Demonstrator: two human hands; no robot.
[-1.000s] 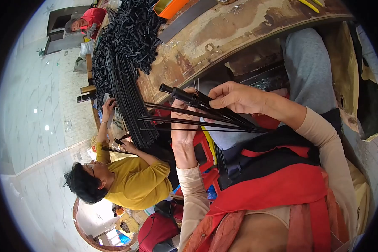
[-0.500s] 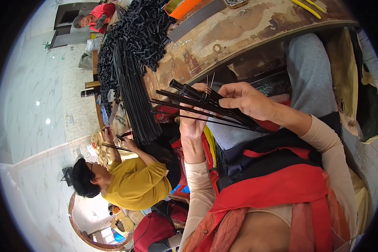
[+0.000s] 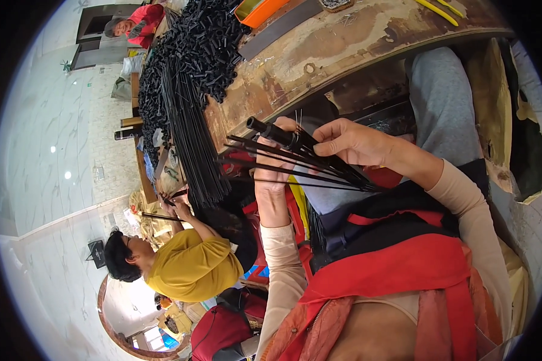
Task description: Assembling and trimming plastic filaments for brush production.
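My left hand [image 3: 271, 171] is closed around a fan of thin black rods [image 3: 265, 159] that point left, level with my lap. My right hand [image 3: 349, 141] pinches a short black tube [image 3: 271, 129] fitted on the end of the top rod, fingers touching the bundle where the rods meet. Both hands sit just below the edge of the worn wooden workbench [image 3: 355, 45]. On the bench lies a large heap of short black tubes [image 3: 205, 42], and a long bundle of black rods [image 3: 190, 138] hangs over its edge.
A person in a yellow shirt [image 3: 193, 268] sits at my left handling rods. Another person in red [image 3: 141, 21] is at the far end. An orange tray [image 3: 259, 9] and yellow strips [image 3: 436, 9] lie on the bench. White tiled floor is on the left.
My hands and the rod fan have shifted slightly right and up toward the bench edge. The right hand now grips the tube end of the top rod.
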